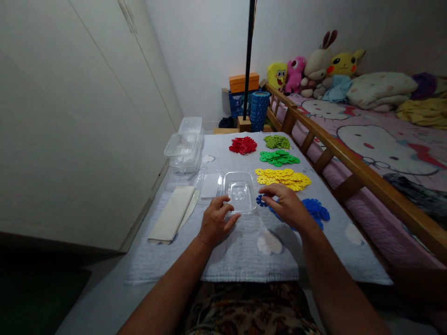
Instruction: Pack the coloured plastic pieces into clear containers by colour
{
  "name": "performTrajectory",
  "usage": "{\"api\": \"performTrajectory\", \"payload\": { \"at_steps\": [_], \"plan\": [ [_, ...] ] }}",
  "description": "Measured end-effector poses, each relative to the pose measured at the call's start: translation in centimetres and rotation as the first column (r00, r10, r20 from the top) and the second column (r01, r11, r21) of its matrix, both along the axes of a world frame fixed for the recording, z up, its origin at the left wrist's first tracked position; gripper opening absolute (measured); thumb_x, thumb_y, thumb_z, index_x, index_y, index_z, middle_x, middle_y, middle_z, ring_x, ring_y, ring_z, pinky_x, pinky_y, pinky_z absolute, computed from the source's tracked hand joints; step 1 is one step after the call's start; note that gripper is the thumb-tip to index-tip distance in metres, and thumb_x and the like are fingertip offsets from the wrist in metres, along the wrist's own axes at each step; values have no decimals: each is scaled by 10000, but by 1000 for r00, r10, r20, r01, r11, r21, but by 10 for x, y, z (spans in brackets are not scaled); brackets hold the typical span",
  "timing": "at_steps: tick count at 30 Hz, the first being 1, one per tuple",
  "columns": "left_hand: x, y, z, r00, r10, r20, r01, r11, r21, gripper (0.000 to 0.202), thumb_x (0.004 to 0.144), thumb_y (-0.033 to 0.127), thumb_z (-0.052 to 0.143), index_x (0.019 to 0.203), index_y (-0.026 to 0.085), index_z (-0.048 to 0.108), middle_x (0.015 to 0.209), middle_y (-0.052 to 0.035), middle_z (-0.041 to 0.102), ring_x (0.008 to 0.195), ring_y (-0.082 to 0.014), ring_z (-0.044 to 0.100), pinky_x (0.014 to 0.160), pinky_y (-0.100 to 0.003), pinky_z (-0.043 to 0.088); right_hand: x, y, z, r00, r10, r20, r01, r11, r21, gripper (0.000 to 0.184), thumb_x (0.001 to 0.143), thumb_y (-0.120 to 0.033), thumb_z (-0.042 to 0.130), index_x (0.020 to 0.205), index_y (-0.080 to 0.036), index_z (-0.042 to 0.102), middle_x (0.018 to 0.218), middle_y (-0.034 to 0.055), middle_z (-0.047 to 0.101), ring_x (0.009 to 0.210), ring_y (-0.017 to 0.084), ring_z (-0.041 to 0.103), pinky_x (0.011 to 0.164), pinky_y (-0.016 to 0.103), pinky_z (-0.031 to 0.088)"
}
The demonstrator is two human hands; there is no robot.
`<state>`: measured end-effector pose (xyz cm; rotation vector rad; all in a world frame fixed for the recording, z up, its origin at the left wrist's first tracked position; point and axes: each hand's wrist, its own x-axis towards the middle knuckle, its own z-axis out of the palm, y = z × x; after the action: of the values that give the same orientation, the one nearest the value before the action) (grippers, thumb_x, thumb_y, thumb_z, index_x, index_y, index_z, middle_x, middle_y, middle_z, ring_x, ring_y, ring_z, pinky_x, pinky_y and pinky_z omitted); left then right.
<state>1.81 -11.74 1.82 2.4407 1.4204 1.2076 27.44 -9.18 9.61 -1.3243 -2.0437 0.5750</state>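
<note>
A clear plastic container point(240, 190) lies open on the grey cloth point(244, 251), its lid point(210, 185) flat at its left. My left hand point(216, 222) rests at the container's near left corner with its fingers curled and apart, holding nothing. My right hand point(284, 204) hovers palm down over a pile of blue snowflake-shaped pieces point(316, 210), its fingers bent toward them. Whether the fingers pinch a piece is hidden. A yellow pile point(284, 178) lies just beyond that hand.
Further back lie dark green point(278, 157), light green point(277, 141) and red point(243, 145) piles. Stacked clear containers point(185, 146) stand at the back left, folded white paper point(172, 213) at the left. A wooden bed rail point(349, 160) runs along the right, a black pole point(248, 60) behind.
</note>
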Motion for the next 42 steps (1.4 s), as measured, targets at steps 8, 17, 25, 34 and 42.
{"api": "performTrajectory", "payload": {
  "at_steps": [8, 17, 25, 34, 42],
  "plan": [
    [3, -1, -1, 998, -63, -4, 63, 998, -24, 163, 960, 365, 661, 933, 204, 671, 983, -75, 684, 857, -191, 686, 789, -321, 576, -51, 7, -32, 966, 9, 257, -33, 995, 91, 153, 915, -143, 655, 955, -247, 760, 945, 60, 762, 1008, 255, 582, 971, 448, 361],
    [3, -3, 3, 998, -63, -15, 62, 997, -50, 185, 967, 375, 625, 898, 210, 672, 906, -64, 662, 814, -189, 660, 757, -321, 554, 28, 16, -40, 913, -289, 287, 245, 953, 180, 158, 895, -196, 626, 936, -250, 770, 1088, 101, 698, 1087, 308, 540, 937, 453, 394],
    [2, -4, 8, 996, -85, 38, 88, 993, -73, 215, 999, 277, 516, 859, 214, 667, 956, -81, 680, 874, -190, 694, 822, -334, 582, 64, 7, -63, 826, -299, 477, 278, 953, 116, 152, 818, -294, 727, 964, -272, 761, 1162, 114, 670, 1119, 352, 542, 948, 501, 415],
    [-5, 0, 0, 953, 103, 284, -60, 986, -156, 244, 985, 346, 553, 1172, 204, 618, 1249, -82, 575, 648, -75, 544, 735, -291, 549, 62, 3, -57, 849, -307, 431, 297, 950, 93, 122, 807, -260, 719, 928, -267, 728, 1053, 86, 687, 1062, 315, 571, 916, 451, 432],
    [-3, 16, 3, 872, 269, 408, -138, 936, -323, 277, 977, 369, 525, 1185, 205, 610, 1041, -34, 613, 737, -135, 567, 761, -309, 516, 49, 7, -17, 997, -71, 40, 76, 989, -129, 140, 891, -293, 608, 795, -236, 694, 821, 25, 722, 783, 208, 657, 738, 334, 488]
  ]
}}
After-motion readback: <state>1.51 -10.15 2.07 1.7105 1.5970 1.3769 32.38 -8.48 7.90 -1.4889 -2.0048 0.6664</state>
